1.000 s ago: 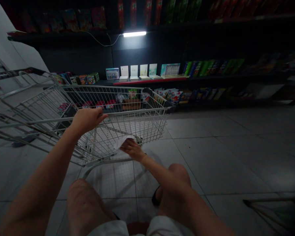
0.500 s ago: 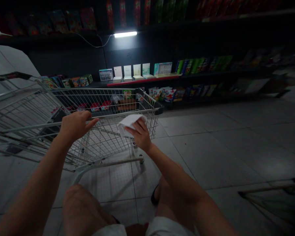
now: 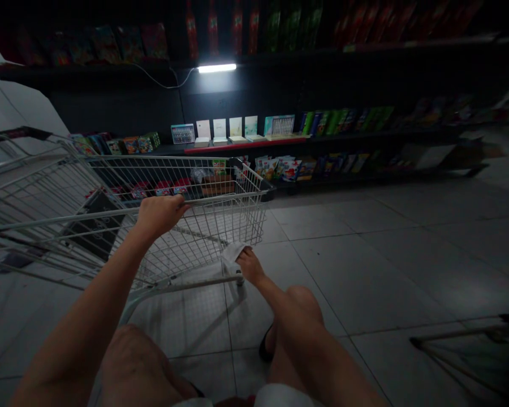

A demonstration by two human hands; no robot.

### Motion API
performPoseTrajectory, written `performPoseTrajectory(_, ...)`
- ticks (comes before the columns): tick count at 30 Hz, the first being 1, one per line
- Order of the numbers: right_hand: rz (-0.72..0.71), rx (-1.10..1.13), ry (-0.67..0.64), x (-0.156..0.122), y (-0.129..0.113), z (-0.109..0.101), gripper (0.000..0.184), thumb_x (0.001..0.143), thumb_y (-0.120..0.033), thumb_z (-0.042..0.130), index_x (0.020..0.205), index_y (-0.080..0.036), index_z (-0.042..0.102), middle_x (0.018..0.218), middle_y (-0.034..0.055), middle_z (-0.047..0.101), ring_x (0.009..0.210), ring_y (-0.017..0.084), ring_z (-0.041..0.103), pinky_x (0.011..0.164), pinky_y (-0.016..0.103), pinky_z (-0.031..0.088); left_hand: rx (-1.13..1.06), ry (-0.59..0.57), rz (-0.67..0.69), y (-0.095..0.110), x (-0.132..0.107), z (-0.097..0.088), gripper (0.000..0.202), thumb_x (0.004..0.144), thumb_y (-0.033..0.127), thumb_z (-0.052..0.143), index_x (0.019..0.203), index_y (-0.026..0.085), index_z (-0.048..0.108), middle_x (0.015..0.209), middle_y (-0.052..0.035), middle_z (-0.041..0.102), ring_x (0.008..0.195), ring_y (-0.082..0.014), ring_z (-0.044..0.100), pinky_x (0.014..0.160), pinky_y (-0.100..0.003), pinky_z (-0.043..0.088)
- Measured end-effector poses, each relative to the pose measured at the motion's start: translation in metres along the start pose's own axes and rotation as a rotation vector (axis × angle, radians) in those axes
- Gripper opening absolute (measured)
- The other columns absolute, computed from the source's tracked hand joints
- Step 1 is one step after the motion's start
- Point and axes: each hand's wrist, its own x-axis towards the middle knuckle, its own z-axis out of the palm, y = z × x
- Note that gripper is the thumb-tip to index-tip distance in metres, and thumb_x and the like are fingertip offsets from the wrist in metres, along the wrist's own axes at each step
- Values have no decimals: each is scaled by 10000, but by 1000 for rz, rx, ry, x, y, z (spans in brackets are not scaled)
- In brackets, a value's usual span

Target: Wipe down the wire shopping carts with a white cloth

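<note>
A wire shopping cart (image 3: 203,217) stands in front of me, its side facing my knees. My left hand (image 3: 161,213) is closed over the cart's top side rail, fingers wrapped round the bar. Lower and to the right, my right hand (image 3: 251,265) grips a white cloth (image 3: 234,252) near the bottom corner of the basket, above a caster wheel. The cloth appears to lie against the wire there; the exact contact is hard to see. Inside the cart, toward its handle end, a dark panel (image 3: 96,223) with light lettering is tilted.
Behind the cart runs a dark shelf (image 3: 343,135) with boxes, packets and bottles. A lit tube lamp (image 3: 217,68) hangs under the upper shelf. Grey floor tiles (image 3: 385,265) extend to the right, where a folding frame (image 3: 458,339) stands low. My knees (image 3: 131,356) are close to the cart.
My left hand has slid right along the rail and closed round it. My right hand has carried the white cloth down from the upper side to the basket's lower corner.
</note>
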Motion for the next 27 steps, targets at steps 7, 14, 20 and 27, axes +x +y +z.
performPoseTrajectory(7,135,-55,328,115,-38,-146,524,901,-140,394,1361,-308,579,1384,26,547,1393,284,394,1185,521,330,-48,-20,25,5,-2,-2,484,985,494,314,1123,204,677,1074,-109,749,980,-285,696,725,-339,464)
performPoseTrajectory(14,392,159,-515,225,-31,-213,296,870,-177,472,1016,-113,722,958,92,701,826,176,630,764,297,503,-15,-54,-52,-89,-55,-24,673,955,677,244,1307,213,580,1254,-125,679,1029,-288,645,679,-316,416)
performPoseTrajectory(20,542,363,-1010,269,-100,-200,157,797,-143,563,870,-116,700,734,44,665,525,104,560,538,248,469,130,-171,-207,-157,-96,-16,659,928,728,219,879,205,617,849,-79,699,752,-245,623,564,-274,245)
performPoseTrajectory(27,536,541,-1038,294,-194,-180,110,761,-70,582,786,-127,673,635,7,625,545,88,572,563,203,488,197,-70,-195,-183,-123,-1,613,953,696,189,806,220,545,843,-47,700,755,-215,601,579,-288,219)
